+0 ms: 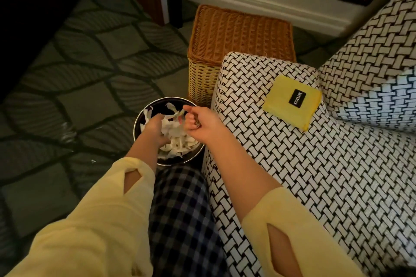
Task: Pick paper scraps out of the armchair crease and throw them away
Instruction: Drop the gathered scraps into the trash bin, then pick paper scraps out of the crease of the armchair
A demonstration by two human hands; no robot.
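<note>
A round metal bin [137,122] stands on the carpet beside the armchair [292,175], holding a heap of white paper scraps [180,144]. My left hand [155,131] reaches down into the bin among the scraps; its fingers are hidden in the paper. My right hand [198,122] hovers over the bin's right rim with its fingers curled into a fist; a bit of paper shows at its fingertips. The armchair has a black-and-white woven pattern, and its crease is out of sight here.
A wicker basket [238,36] with a lid stands behind the bin, against the armchair's arm. A yellow pouch [292,101] lies on that arm. A few white scraps [67,132] lie on the patterned carpet to the left. My checked trouser leg [180,220] is below the bin.
</note>
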